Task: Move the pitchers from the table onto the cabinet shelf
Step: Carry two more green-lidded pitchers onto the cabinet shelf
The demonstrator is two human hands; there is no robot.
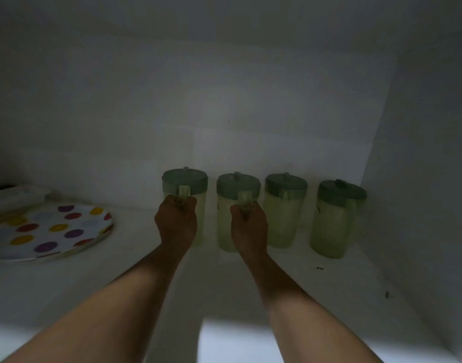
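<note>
Setting 2 pitchers on the shelf (329, 279) at frame centre, left hand (176, 221) and right hand (248, 224) each closed around a handle, on the left pitcher (195, 187) and the second pitcher (226, 218); letting go likely comes next.

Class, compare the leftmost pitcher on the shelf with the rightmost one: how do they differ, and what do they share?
The leftmost pitcher is held at its handle by the left hand; the rightmost pitcher stands free, untouched. The leftmost sits nearer the spotted plate; the rightmost sits by the cabinet's right wall. Both stand upright with green lids and pale bodies.
</note>
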